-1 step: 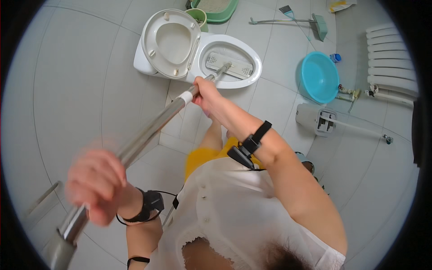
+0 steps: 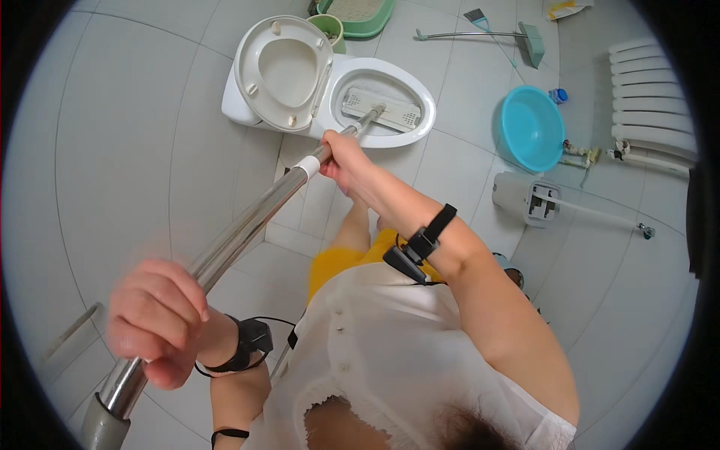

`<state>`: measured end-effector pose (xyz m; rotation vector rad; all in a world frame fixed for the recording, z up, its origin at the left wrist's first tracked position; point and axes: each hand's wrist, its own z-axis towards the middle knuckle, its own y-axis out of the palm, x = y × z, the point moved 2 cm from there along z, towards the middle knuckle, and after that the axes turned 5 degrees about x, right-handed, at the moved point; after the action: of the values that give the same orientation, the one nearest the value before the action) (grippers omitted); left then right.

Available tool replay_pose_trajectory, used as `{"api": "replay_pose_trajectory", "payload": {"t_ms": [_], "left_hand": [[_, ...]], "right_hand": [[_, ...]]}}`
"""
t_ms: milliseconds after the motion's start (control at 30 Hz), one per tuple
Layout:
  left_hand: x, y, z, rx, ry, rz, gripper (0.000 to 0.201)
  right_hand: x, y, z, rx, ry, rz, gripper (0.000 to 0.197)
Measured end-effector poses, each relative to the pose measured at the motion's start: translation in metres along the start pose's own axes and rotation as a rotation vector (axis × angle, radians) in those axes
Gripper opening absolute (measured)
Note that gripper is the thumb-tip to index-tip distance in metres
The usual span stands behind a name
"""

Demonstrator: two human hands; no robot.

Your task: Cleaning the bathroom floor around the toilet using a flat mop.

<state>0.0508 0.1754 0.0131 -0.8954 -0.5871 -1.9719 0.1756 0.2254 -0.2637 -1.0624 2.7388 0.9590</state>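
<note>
A flat mop with a long metal pole point(image 2: 247, 221) runs slantwise from the lower left up to the toilet. Its white rectangular head point(image 2: 397, 114) lies inside the bowl of the white toilet point(image 2: 427, 105), whose lid and seat are raised. My right hand point(image 2: 343, 159) is wrapped round the pole just above the bowl, beside a white collar. Farther up, near the grey grip end, my left hand point(image 2: 157, 319) curls over the pole, slightly blurred. Its palm side is hidden.
Behind the toilet stand a green bin point(image 2: 337, 37) and a green tray point(image 2: 367, 28). A broom point(image 2: 476, 34) lies on the tiles at the back right. To the right are a blue basin point(image 2: 534, 129), a grey-white bucket point(image 2: 514, 196) and a white radiator point(image 2: 651, 97).
My left hand has shifted slightly downward and looks less blurred. My right hand and the mop head stay almost in place.
</note>
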Motion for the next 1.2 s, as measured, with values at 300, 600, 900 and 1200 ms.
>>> {"api": "replay_pose_trajectory", "payload": {"t_ms": [300, 600, 900, 1200], "left_hand": [[-0.023, -0.001, -0.022, 0.181, -0.077, 0.059, 0.027], [-0.011, -0.002, -0.013, 0.286, -0.059, 0.056, 0.022], [-0.018, 0.007, 0.015, 0.114, -0.070, 0.030, 0.019], [0.000, -0.002, 0.066, 0.057, -0.025, -0.152, 0.022]], "right_hand": [[-0.004, -0.011, 0.030, 0.056, -0.047, -0.065, 0.013], [0.009, -0.007, 0.013, 0.039, 0.030, -0.082, 0.014], [-0.013, 0.000, 0.010, -0.025, -0.046, 0.038, 0.014], [-0.026, 0.021, -0.011, -0.217, 0.012, 0.014, 0.024]]}}
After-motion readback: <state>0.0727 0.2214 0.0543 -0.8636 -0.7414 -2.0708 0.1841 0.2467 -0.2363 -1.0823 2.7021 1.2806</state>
